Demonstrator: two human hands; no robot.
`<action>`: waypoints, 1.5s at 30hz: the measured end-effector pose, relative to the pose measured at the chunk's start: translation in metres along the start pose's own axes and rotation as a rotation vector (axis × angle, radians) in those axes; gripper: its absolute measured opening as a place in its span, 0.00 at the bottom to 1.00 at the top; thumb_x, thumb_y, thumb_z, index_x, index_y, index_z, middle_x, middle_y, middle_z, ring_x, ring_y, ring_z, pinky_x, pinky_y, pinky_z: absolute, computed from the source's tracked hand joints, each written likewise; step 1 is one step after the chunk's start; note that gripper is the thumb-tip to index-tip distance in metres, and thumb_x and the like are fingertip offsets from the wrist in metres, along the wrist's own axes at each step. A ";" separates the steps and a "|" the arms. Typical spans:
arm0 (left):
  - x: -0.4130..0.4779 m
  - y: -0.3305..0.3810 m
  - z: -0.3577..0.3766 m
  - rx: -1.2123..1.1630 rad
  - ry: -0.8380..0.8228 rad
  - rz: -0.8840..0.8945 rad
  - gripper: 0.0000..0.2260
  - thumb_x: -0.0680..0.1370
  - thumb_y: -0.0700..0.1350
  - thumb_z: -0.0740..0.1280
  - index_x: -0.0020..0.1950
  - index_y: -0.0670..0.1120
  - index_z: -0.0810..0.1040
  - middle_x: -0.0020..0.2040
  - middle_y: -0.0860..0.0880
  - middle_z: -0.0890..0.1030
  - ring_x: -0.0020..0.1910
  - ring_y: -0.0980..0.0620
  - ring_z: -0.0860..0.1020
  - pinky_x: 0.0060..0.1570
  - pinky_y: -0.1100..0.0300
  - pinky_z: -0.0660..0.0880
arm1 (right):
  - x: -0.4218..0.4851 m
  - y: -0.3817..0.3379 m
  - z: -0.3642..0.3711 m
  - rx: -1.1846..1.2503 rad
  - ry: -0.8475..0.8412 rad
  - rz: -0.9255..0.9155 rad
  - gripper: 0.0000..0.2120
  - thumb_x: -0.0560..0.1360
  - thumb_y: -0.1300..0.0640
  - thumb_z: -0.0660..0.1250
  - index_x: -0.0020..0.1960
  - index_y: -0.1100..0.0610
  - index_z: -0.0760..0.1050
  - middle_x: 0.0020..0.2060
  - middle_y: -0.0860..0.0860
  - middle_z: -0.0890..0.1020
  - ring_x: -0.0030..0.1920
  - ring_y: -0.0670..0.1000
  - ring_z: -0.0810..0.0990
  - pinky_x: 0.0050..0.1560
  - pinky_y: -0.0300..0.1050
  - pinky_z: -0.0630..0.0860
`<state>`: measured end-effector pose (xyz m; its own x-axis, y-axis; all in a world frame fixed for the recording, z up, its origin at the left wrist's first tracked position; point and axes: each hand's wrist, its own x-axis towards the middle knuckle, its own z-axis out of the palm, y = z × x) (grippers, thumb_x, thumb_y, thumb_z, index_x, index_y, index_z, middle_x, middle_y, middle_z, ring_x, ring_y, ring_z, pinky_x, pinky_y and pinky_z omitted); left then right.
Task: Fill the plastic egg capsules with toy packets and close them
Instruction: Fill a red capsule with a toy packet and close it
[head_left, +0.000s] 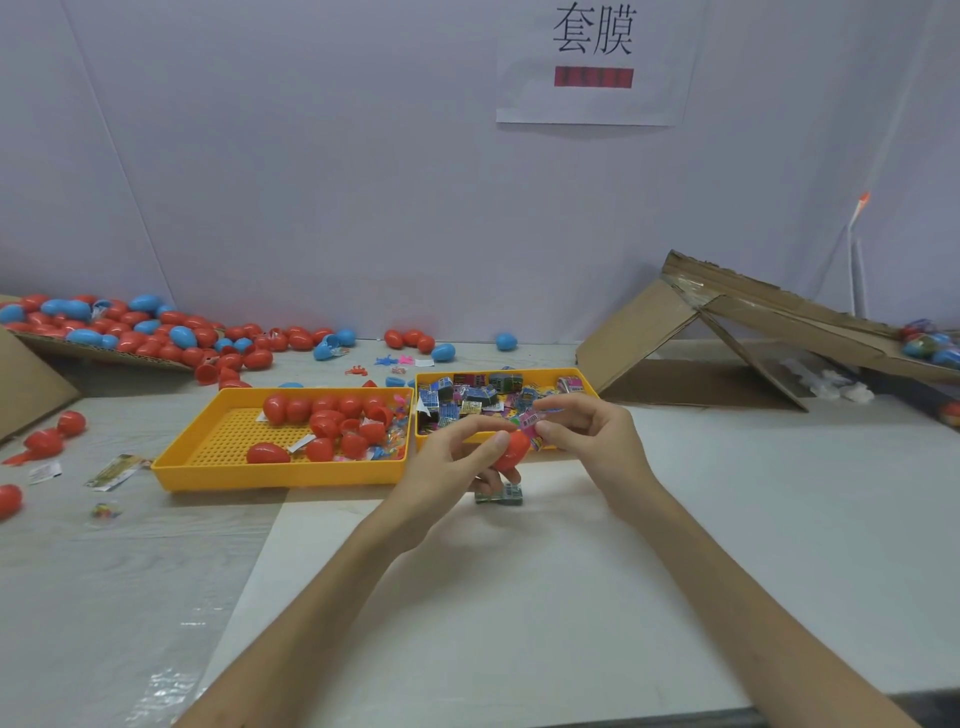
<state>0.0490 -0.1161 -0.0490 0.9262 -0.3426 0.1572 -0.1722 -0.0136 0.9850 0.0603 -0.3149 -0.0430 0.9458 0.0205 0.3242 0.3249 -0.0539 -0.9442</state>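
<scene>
My left hand (457, 457) grips a red egg capsule (511, 451) in front of the yellow trays. It also holds a small green packet (500, 492) under its lower fingers. My right hand (587, 431) pinches a pink toy packet (537, 420) right at the top of the capsule. The left yellow tray (218, 457) holds several red egg capsules (322, 415). The right yellow tray (576, 376) holds a heap of printed toy packets (467, 397).
A cardboard ramp (93, 351) at the far left carries many red and blue eggs (135, 327). Loose eggs (49, 436) and packets (111, 470) lie on the left of the table. A folded cardboard chute (727, 322) stands at the right, with filled eggs (930, 343) on it.
</scene>
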 end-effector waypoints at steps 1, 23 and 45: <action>0.000 0.000 0.000 0.001 -0.006 -0.002 0.11 0.83 0.48 0.65 0.63 0.48 0.80 0.43 0.44 0.86 0.39 0.48 0.79 0.48 0.53 0.78 | 0.000 0.000 0.000 0.003 -0.003 0.000 0.11 0.74 0.67 0.73 0.51 0.53 0.83 0.42 0.55 0.88 0.47 0.53 0.87 0.52 0.49 0.81; 0.003 -0.004 -0.003 -0.009 0.004 -0.006 0.08 0.83 0.49 0.65 0.57 0.52 0.83 0.41 0.46 0.86 0.36 0.53 0.80 0.42 0.60 0.80 | 0.001 -0.003 -0.003 0.137 -0.126 0.086 0.09 0.71 0.56 0.74 0.51 0.48 0.85 0.44 0.57 0.87 0.49 0.56 0.85 0.57 0.56 0.79; 0.002 -0.006 -0.002 0.069 0.067 -0.028 0.11 0.84 0.51 0.62 0.55 0.47 0.82 0.38 0.44 0.85 0.36 0.50 0.83 0.43 0.56 0.80 | -0.007 -0.005 0.007 -0.130 -0.211 -0.061 0.09 0.73 0.65 0.76 0.43 0.51 0.84 0.40 0.51 0.86 0.38 0.53 0.84 0.40 0.40 0.77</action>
<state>0.0526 -0.1150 -0.0540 0.9511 -0.2771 0.1364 -0.1665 -0.0881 0.9821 0.0524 -0.3073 -0.0411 0.9074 0.2352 0.3482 0.3918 -0.1742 -0.9034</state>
